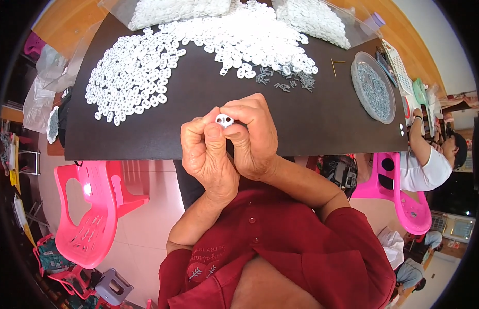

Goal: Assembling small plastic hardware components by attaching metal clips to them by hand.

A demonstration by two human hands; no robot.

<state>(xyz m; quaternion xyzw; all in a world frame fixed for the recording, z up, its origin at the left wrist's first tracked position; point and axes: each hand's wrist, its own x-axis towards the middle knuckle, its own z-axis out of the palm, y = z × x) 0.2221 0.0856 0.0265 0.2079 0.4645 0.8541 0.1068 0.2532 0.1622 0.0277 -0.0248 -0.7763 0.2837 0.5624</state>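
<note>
Both hands meet above the near edge of the black mat [198, 123]. The left hand [206, 154] and the right hand [255, 136] are closed together on one small white part [224, 120], which is pinched between thumbs and fingertips, just over the mat's front border. The part shows two dark holes.

Beyond the hands the mat has a bare dark strip, wide from left to right. Further away lies a big heap of white parts [198, 51]; it spreads in an arc from the left side to the far middle. At the right end of this heap is a small group of grey screws [291, 81], and near it a thin yellow stick [336, 65]. A round clear dish [374, 87] with more screws stands close to the right edge of the mat. Clear bags [311, 18] of white parts lie at the far edge.

Under the mat's near edge, on the left, is a pink chair [90, 216] on the pale floor. At the right another person [430, 159] in a white shirt sits on a second pink chair [404, 201], an arm lifted to the table's right side.
</note>
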